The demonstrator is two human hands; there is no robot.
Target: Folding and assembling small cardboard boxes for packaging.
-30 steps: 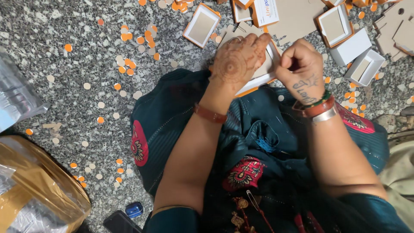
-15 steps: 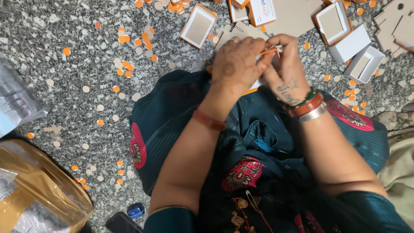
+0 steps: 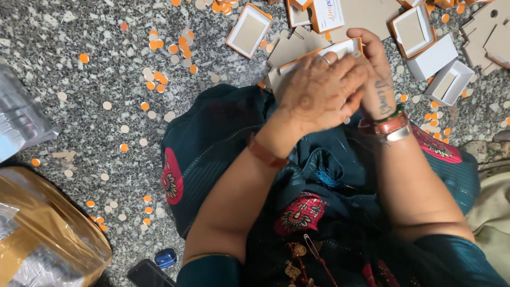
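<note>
Both of my hands meet over my lap on a small flat cardboard box [image 3: 340,49], white with orange edges. My left hand [image 3: 319,93] lies palm down across it, fingers pressed over its near side. My right hand [image 3: 374,74] grips the box's right end, fingers curled around its far edge. Most of the box is hidden under the two hands. Bangles sit on my right wrist and a brown band on my left.
Finished small boxes [image 3: 248,31] and open white trays [image 3: 449,79] lie on the speckled stone floor ahead, with flat brown cardboard cut-outs [image 3: 491,32]. Orange and white paper discs [image 3: 159,58] are scattered around. A taped brown parcel [image 3: 48,239] sits lower left, a phone [image 3: 149,273] beside it.
My left hand has slid over the box and flattened on it. My right hand turned upright at the box's right end.
</note>
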